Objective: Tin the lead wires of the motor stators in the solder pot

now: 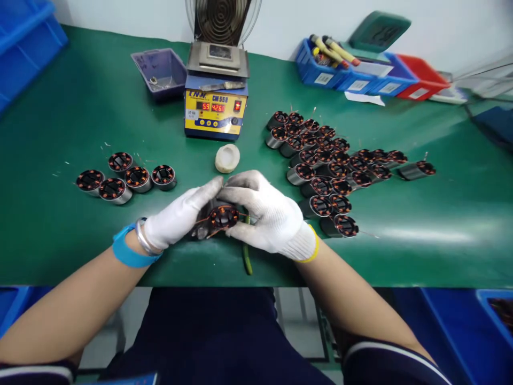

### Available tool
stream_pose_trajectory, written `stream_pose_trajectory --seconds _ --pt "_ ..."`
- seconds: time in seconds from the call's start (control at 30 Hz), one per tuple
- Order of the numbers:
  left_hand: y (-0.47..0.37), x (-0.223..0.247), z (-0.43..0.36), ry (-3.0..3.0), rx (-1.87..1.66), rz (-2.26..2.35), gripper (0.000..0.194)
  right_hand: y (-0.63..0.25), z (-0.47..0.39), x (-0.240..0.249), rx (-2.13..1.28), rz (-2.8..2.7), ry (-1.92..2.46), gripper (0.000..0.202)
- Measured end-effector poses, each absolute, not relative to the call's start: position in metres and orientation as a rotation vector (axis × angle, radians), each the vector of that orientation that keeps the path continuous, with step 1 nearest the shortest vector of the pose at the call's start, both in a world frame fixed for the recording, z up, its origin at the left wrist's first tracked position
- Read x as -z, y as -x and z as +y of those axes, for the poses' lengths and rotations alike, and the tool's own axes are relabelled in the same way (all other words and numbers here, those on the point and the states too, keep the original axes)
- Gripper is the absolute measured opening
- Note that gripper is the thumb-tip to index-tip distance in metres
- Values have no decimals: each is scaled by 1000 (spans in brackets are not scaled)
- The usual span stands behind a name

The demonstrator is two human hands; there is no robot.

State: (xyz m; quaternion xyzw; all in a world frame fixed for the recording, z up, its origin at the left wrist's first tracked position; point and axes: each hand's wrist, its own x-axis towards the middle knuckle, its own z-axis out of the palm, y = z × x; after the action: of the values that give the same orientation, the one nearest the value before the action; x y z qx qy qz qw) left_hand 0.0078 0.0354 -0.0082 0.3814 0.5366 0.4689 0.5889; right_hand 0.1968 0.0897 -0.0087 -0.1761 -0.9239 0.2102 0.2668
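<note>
Your right hand [276, 214] was closed round one wound core [223, 216], fingers bent over its top and far side and the thumb down near the front edge. Your left hand [176, 216] was cupped against the other side with only a narrow gap between the two, though honestly its lower fingers were half hidden, so I couldn't tell how firmly it had hold.

Count-wise: one core between your hands, five loose cores [115, 191] grouped off to your left, and a right-hand batch [339, 170] of maybe two dozen or a few more; they overlapped too much for me to swear to it. You also had one yellow-and-blue machine [213, 115], one white cup [227, 159], one purple tray [160, 59] and one thin green tool [247, 256].

Both forearms came in from the near edge and angled inward, left fingers pointing up and right, right fingers reaching left. That core sat right between the palms, its open wound end facing you, wire ends sticking out, with the green tool just beside your right thumb.
</note>
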Motion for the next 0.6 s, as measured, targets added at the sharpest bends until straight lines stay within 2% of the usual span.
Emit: stream_pose_trajectory --seconds 0.17,0.3,0.47,0.6 --pt "-4 -8 30 -1288 -1079 1530 18 -205 95 9 -384 -2477 726 60" --pt "12 -12 24 -1323 -798 1356 24 -210 94 9 -303 -2422 780 60" --pt "15 -5 29 -1195 -1138 1383 26 -210 94 9 -246 -2409 775 60" --pt "-2 -6 32 -1289 -878 1410 29 -209 94 10 -186 -2461 752 55"
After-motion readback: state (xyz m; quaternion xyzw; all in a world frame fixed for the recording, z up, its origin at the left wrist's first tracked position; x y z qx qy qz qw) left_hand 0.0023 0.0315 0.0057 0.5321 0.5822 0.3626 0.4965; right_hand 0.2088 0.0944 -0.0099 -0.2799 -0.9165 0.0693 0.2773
